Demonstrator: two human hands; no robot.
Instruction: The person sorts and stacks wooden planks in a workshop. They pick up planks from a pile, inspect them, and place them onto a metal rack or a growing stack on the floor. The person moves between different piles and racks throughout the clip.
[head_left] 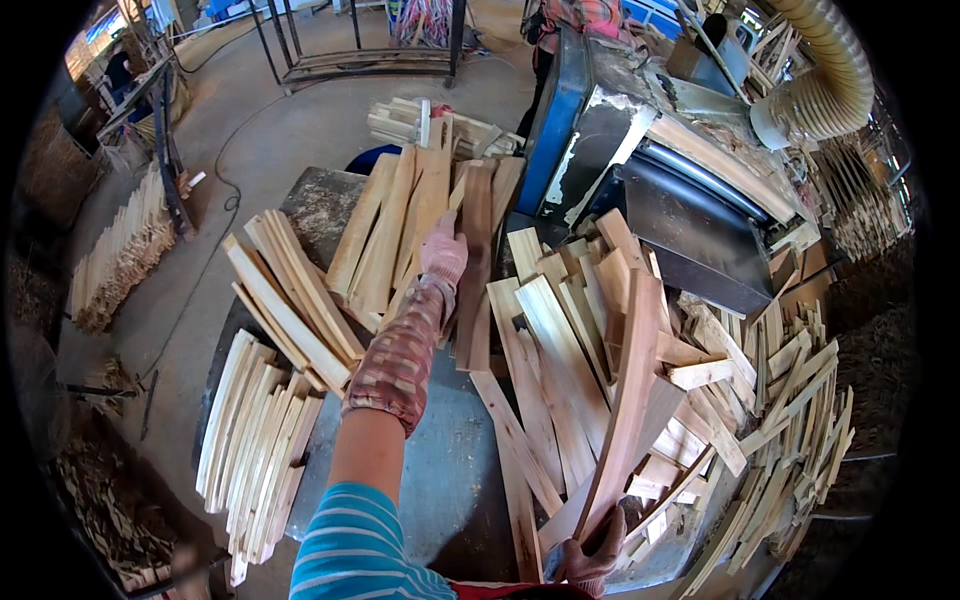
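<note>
My left hand (445, 250), in a pinkish glove, reaches forward over the middle stack. Its finger is stretched out along a pale wooden board (432, 180), beside the left edge of a dark brown board (476, 270); its other fingers are partly hidden. Near the lower edge, my right hand (590, 560), also gloved, is closed around the near end of a long reddish wooden board (630, 370). That board slants up and away over a loose heap of pale boards (565, 350). A patterned sleeve cover wraps my left forearm.
Beyond the heap stands a blue and black machine (690, 230) with a metal roller, and a ribbed hose (825, 90) above it. Sorted wood strips (255, 440) lie on the table's left side. More strips (125, 250) stand on the floor. A metal frame (370, 65) stands farther back.
</note>
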